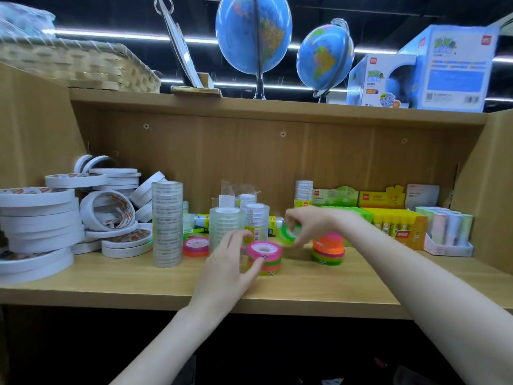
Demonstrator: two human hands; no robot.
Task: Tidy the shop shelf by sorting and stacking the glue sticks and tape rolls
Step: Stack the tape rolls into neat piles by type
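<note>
Partly blurred, the right hand [305,222] pinches a green tape roll [288,234].

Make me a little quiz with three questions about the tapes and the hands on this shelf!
1. True or false: the right hand holds a green tape roll off the shelf board.
2. What colour is the top roll of the small stack that the left hand touches?
A) pink B) blue C) black
3. Fill in: the big white tape rolls are piled at the ____ end of the shelf.

Key: 1 true; 2 A; 3 left.
</note>
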